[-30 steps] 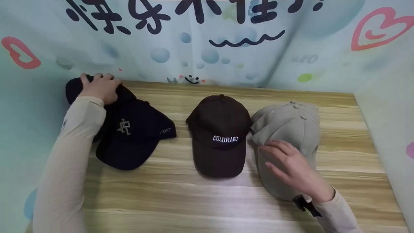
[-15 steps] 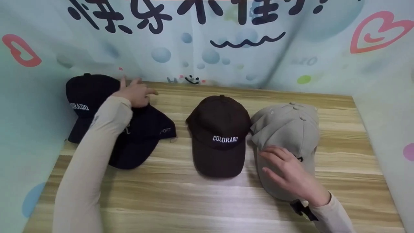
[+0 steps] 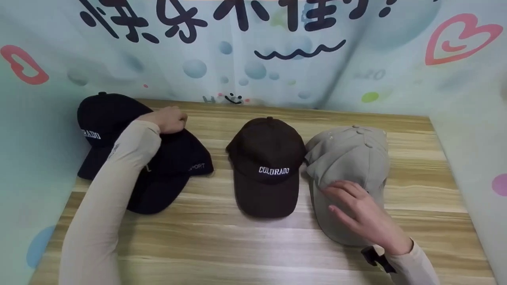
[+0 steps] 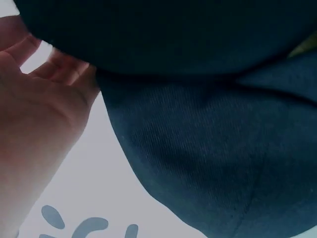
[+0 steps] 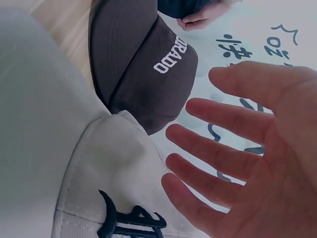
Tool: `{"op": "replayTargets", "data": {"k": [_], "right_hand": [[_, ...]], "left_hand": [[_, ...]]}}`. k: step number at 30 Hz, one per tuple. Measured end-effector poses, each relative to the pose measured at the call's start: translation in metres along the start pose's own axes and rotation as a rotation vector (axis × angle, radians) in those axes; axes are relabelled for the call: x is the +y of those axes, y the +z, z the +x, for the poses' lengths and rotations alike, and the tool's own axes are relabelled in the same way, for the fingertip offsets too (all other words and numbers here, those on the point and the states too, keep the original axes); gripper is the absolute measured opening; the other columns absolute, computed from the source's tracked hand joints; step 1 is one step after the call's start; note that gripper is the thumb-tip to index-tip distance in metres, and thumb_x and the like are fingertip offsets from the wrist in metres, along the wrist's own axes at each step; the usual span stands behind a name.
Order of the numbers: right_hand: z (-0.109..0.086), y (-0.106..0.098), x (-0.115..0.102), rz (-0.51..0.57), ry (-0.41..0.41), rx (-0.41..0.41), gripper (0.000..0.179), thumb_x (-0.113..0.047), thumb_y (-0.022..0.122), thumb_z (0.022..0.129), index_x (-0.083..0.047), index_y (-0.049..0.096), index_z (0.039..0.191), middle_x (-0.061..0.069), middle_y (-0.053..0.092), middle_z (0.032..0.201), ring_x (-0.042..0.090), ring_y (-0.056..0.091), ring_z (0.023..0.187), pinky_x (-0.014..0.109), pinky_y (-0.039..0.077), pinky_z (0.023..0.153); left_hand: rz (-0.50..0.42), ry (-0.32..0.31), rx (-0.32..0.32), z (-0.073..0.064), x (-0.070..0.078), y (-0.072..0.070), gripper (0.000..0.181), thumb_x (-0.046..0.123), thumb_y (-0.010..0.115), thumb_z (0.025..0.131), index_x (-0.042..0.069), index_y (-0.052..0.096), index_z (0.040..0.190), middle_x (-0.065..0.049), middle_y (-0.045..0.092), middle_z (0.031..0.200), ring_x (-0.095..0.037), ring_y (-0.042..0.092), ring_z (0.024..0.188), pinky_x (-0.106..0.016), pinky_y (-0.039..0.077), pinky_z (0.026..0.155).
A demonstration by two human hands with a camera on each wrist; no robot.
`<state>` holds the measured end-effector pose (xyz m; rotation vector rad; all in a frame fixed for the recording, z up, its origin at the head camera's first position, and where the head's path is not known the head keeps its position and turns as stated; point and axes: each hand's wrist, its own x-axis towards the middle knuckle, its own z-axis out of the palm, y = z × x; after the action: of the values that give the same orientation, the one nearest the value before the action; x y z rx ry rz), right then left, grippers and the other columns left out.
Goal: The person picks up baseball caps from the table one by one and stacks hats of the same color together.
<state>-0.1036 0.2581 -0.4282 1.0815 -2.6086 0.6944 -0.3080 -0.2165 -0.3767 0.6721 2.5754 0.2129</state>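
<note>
My left hand grips the top of a navy cap with "PORT" lettering on its side; the sleeve covers most of its front. Beside it on the left, partly overlapped, lies another navy cap with white letters ending in "RADO". The left wrist view has the fingers bent behind the edge of dark cloth. Over the brim of the grey caps, which look stacked, my right hand hovers with fingers spread, holding nothing. Dark embroidery shows on the grey front in the right wrist view.
Between the two groups sits a dark brown cap reading "COLORADO", its right side close against the grey ones. Wood-patterned table surface extends in front. A printed cloth backdrop borders the table at the back and sides.
My left hand has moved right from the left navy cap to the lettered one beside it, and its fingers have curled in. That cap has shifted slightly toward me. The right hand stays nearly still.
</note>
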Motion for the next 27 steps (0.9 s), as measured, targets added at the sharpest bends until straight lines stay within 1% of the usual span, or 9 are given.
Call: {"op": "replayTargets", "data": {"k": [2, 8, 11, 15, 17, 19, 22, 24, 27], "right_hand": [[0.001, 0.000, 0.001, -0.003, -0.007, 0.003, 0.038, -0.009, 0.070, 0.083, -0.003, 0.064, 0.120, 0.014, 0.059, 0.119, 0.030, 0.053, 0.113, 0.033, 0.034, 0.099], [0.003, -0.003, 0.003, 0.016, 0.004, 0.010, 0.038, -0.007, 0.070, 0.083, -0.003, 0.064, 0.121, 0.012, 0.059, 0.120, 0.030, 0.052, 0.114, 0.034, 0.034, 0.099], [0.003, -0.006, 0.005, 0.012, 0.006, 0.018, 0.039, -0.007, 0.071, 0.082, -0.003, 0.063, 0.120, 0.013, 0.059, 0.120, 0.030, 0.053, 0.113, 0.035, 0.034, 0.099], [0.003, -0.008, 0.007, 0.010, 0.003, 0.025, 0.039, -0.006, 0.071, 0.081, -0.003, 0.064, 0.119, 0.013, 0.060, 0.119, 0.031, 0.053, 0.112, 0.030, 0.032, 0.100], [0.003, -0.009, 0.008, 0.015, -0.002, 0.031, 0.039, -0.005, 0.071, 0.081, -0.002, 0.064, 0.119, 0.013, 0.060, 0.119, 0.031, 0.053, 0.112, 0.028, 0.031, 0.101], [0.004, -0.009, 0.008, 0.020, -0.010, 0.035, 0.039, -0.005, 0.071, 0.081, -0.002, 0.064, 0.119, 0.014, 0.060, 0.119, 0.031, 0.053, 0.112, 0.028, 0.031, 0.101], [0.005, -0.009, 0.009, 0.027, -0.027, 0.042, 0.039, -0.003, 0.071, 0.080, -0.001, 0.064, 0.118, 0.014, 0.060, 0.118, 0.031, 0.054, 0.110, 0.029, 0.032, 0.100], [0.005, -0.009, 0.009, 0.030, -0.023, 0.035, 0.037, -0.004, 0.070, 0.081, -0.001, 0.064, 0.118, 0.013, 0.060, 0.118, 0.031, 0.054, 0.110, 0.029, 0.032, 0.099], [0.005, -0.008, 0.009, 0.031, -0.029, 0.035, 0.037, -0.004, 0.070, 0.081, -0.001, 0.064, 0.117, 0.013, 0.060, 0.117, 0.030, 0.054, 0.110, 0.030, 0.034, 0.098]], "left_hand": [[-0.027, -0.005, 0.003, -0.004, -0.001, -0.003, 0.028, 0.006, 0.039, 0.088, -0.003, 0.064, 0.097, -0.018, 0.061, 0.092, -0.032, 0.053, 0.080, -0.041, 0.040, 0.073], [-0.090, -0.016, -0.051, -0.021, 0.002, -0.017, 0.021, 0.008, 0.052, 0.079, 0.001, 0.059, 0.098, -0.012, 0.058, 0.093, -0.027, 0.050, 0.078, -0.040, 0.040, 0.072], [-0.133, -0.001, -0.071, -0.029, 0.005, -0.026, 0.028, 0.003, 0.051, 0.080, -0.002, 0.057, 0.106, -0.016, 0.058, 0.101, -0.029, 0.050, 0.083, -0.042, 0.040, 0.077], [-0.194, 0.022, -0.077, -0.043, 0.012, -0.039, 0.031, 0.001, 0.052, 0.088, -0.007, 0.054, 0.118, -0.023, 0.056, 0.116, -0.035, 0.052, 0.100, -0.050, 0.040, 0.089], [-0.208, 0.037, -0.065, -0.050, 0.016, -0.045, 0.026, 0.004, 0.054, 0.092, -0.006, 0.055, 0.115, -0.021, 0.057, 0.111, -0.034, 0.052, 0.098, -0.049, 0.040, 0.088], [-0.215, 0.058, -0.050, -0.057, 0.021, -0.051, 0.018, 0.007, 0.056, 0.094, -0.006, 0.057, 0.108, -0.017, 0.058, 0.098, -0.031, 0.052, 0.089, -0.044, 0.041, 0.082], [-0.200, 0.079, -0.017, -0.065, 0.028, -0.054, 0.011, 0.009, 0.058, 0.095, -0.001, 0.054, 0.091, -0.006, 0.047, 0.076, -0.022, 0.042, 0.070, -0.036, 0.036, 0.068], [-0.190, 0.091, -0.010, -0.069, 0.032, -0.053, 0.014, 0.011, 0.058, 0.096, 0.002, 0.053, 0.087, -0.003, 0.041, 0.072, -0.019, 0.040, 0.065, -0.035, 0.034, 0.065], [-0.172, 0.100, -0.032, -0.071, 0.036, -0.049, 0.015, 0.014, 0.057, 0.097, 0.003, 0.056, 0.088, -0.002, 0.044, 0.071, -0.018, 0.042, 0.063, -0.034, 0.036, 0.064]]}}
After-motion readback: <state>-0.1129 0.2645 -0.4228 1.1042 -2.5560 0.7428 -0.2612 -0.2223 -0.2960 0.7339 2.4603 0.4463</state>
